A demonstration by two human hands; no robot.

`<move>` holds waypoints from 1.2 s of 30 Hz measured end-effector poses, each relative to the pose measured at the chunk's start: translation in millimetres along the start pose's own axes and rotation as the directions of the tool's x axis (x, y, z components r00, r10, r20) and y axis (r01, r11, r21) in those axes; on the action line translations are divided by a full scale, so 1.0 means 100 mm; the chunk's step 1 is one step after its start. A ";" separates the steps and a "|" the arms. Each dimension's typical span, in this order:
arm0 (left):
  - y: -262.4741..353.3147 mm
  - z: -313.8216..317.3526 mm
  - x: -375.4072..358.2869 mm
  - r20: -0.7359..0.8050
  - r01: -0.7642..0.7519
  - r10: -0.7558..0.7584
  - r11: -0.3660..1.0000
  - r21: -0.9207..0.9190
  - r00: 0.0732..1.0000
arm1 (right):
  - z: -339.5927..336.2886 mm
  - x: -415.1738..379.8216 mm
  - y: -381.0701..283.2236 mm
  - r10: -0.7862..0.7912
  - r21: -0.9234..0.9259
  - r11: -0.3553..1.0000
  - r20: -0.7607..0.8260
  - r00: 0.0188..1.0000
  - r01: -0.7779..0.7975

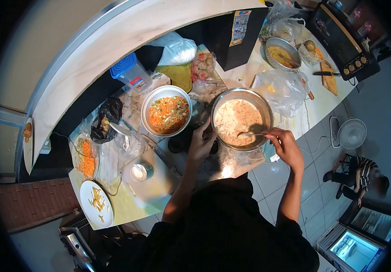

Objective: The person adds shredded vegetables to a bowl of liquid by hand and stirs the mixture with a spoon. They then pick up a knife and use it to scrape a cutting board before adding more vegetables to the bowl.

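Note:
A large metal bowl (269,109) holds a pale, creamy mixture (238,119) with small bits in it. My left hand (201,144) grips the bowl at its left side, thumb near the rim. In my right hand (287,146) is the handle of a spoon (251,133), whose head dips into the mixture near the bowl's right side. Left of the metal bowl stands a white bowl (144,111) full of shredded orange and green vegetables (170,114).
A small tub (141,172) stands at front left, near a white plate (85,199) with yellowish strips. To the right lie a clear plastic bag (282,90), a metal pot (268,44), a knife (324,73) on a cutting board (329,85) and an oven (340,41). A person (363,174) sits beyond the counter.

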State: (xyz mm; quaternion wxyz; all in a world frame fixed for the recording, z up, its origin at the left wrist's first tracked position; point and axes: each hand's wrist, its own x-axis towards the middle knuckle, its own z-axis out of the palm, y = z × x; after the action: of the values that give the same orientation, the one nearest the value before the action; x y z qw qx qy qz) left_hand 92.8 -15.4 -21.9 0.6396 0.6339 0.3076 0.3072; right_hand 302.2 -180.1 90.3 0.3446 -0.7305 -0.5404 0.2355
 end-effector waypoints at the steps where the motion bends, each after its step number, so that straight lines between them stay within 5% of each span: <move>1: -0.02 0.00 0.00 0.000 0.001 -0.001 1.000 -0.007 1.000 | 0.00 0.03 -0.01 -0.026 -0.007 1.000 -0.030 0.999 0.026; 9: 0.03 -0.04 0.01 0.035 0.058 -0.060 0.997 0.053 0.998 | 0.19 0.46 0.19 -0.152 -0.187 0.977 -0.249 0.957 0.107; 16: 0.10 -0.02 0.00 0.023 0.049 -0.050 0.999 0.018 0.998 | -0.07 0.08 -0.06 -0.005 -0.335 0.940 -0.206 0.978 -0.066; 18: 0.09 -0.02 0.00 0.012 0.040 -0.040 0.999 0.019 0.999 | -0.11 -0.05 -0.13 0.171 -0.171 0.964 -0.187 0.967 -0.203; 22: 0.05 -0.04 0.03 0.039 -0.019 0.019 1.000 0.004 0.999 | 0.08 -0.07 0.00 0.273 0.094 0.961 -0.147 0.951 -0.261; 28: 0.14 -0.06 0.02 0.070 -0.037 0.032 0.997 0.069 0.997 | 0.63 0.16 0.06 0.384 0.418 0.857 -0.131 0.914 -0.300; 30: 0.18 -0.04 0.00 0.044 0.018 -0.021 0.998 0.054 0.999 | 0.72 0.26 0.10 0.348 0.517 0.836 -0.237 0.907 -0.185; 32: 0.22 -0.02 -0.01 0.036 0.073 -0.074 0.997 0.022 0.997 | 0.72 0.32 0.17 0.328 0.483 0.861 -0.283 0.901 -0.162; 34: 0.22 -0.03 0.00 0.022 0.123 -0.123 0.992 -0.011 0.992 | 0.66 0.35 0.20 0.197 0.212 0.971 -0.438 0.877 -0.112; 36: 0.16 -0.04 0.01 0.030 0.103 -0.103 0.995 -0.002 0.994 | 0.53 0.32 0.22 0.137 0.136 0.987 -0.491 0.860 -0.080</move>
State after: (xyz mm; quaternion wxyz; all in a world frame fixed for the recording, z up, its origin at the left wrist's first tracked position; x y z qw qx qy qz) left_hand 90.0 -11.6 -6.0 0.6603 0.6206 0.3298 0.2646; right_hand 287.8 -140.5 39.9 0.4987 -0.7754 -0.3772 0.0877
